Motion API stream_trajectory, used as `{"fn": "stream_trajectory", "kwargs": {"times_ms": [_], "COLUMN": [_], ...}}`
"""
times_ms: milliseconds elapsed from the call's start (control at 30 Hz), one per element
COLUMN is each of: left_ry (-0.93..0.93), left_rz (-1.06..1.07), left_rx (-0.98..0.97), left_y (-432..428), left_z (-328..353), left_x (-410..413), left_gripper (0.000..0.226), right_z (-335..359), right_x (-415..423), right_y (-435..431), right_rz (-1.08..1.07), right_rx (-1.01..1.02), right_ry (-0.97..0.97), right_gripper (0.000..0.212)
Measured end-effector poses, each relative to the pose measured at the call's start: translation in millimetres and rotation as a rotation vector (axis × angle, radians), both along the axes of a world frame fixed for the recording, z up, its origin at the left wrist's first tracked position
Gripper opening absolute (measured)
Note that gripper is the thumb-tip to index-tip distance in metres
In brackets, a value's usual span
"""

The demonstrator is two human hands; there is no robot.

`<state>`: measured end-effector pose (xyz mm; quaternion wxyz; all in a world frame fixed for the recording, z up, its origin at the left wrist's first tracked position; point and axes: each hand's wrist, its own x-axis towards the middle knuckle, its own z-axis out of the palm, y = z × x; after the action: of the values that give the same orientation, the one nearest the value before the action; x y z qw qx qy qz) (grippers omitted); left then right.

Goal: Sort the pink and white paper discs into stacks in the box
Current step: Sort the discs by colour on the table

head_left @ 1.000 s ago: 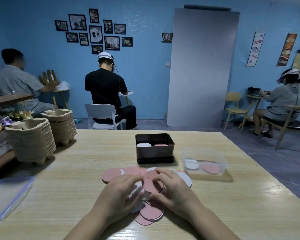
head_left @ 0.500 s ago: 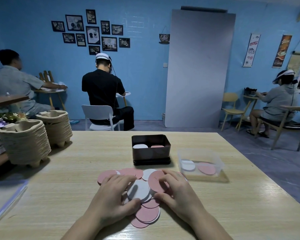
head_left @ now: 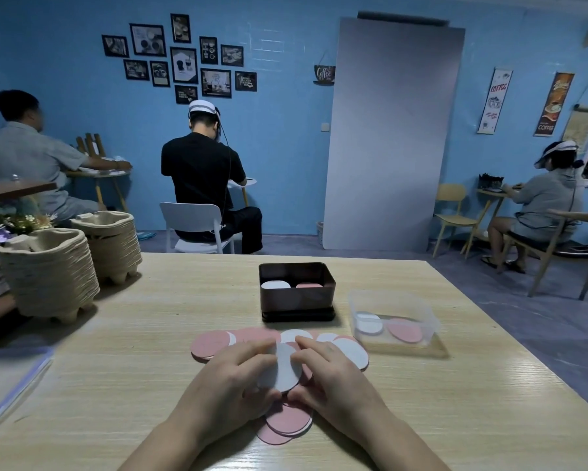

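A loose pile of pink discs (head_left: 209, 345) and white discs (head_left: 352, 351) lies on the wooden table in front of me. My left hand (head_left: 229, 379) and my right hand (head_left: 333, 375) both rest on the pile, fingers curled around a white disc (head_left: 284, 368) held between them. More pink discs (head_left: 287, 423) stick out under my wrists. Behind the pile stands the dark brown box (head_left: 297, 302), holding a white stack (head_left: 275, 284) on the left and a pink stack (head_left: 309, 285) on the right.
A clear plastic tub (head_left: 393, 322) with one white and one pink disc sits right of the box. Two stacks of pulp trays (head_left: 48, 277) stand at the table's left edge. A clear lid (head_left: 7, 379) lies near left. Other people sit at the back.
A white disc has come up on top of the pile between my hands, replacing the pink one seen earlier. Both hands have closed in around it.
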<state>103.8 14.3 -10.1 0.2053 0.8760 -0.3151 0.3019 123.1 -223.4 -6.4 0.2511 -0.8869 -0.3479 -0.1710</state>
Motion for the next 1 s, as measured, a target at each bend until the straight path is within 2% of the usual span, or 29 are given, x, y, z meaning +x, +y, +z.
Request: {"fn": "stream_trajectory", "kwargs": {"times_ms": [133,233,433,667,933,1000], "left_ry": [-0.01,0.035,-0.001,0.012,0.056,0.062], "left_rz": [-0.016,0.015,0.022,-0.003,0.042,0.042], "left_rx": [0.034,-0.024,-0.077,-0.029,-0.081,-0.079], "left_y": [1.8,4.6,5.5,2.5,4.5,4.9], "left_z": [0.0,-1.6,-1.3,0.8,-3.8,-3.6], "left_x": [0.1,-0.8,-4.3,-3.8,-2.7,-2.9], "left_gripper": [0.045,0.051,0.025,0.015,0.037,0.035], "right_z": [-1.9,-3.1,-2.7,-4.9,0.7,1.2], "right_x": [1.0,0.5,-0.1,2.0,-1.9,-2.2], "right_y": [0.1,-2.8,-7.4,-1.4,-4.9,-4.7], "right_rz": [0.018,0.009,-0.022,0.006,0.001,0.003], "right_rx": [0.004,0.03,0.084,0.014,0.094,0.086], "right_ry": [-0.03,-0.06,-0.073,-0.063,-0.064,-0.065], "right_gripper": [0.037,0.036,0.037,0.041,0.036,0.036]}}
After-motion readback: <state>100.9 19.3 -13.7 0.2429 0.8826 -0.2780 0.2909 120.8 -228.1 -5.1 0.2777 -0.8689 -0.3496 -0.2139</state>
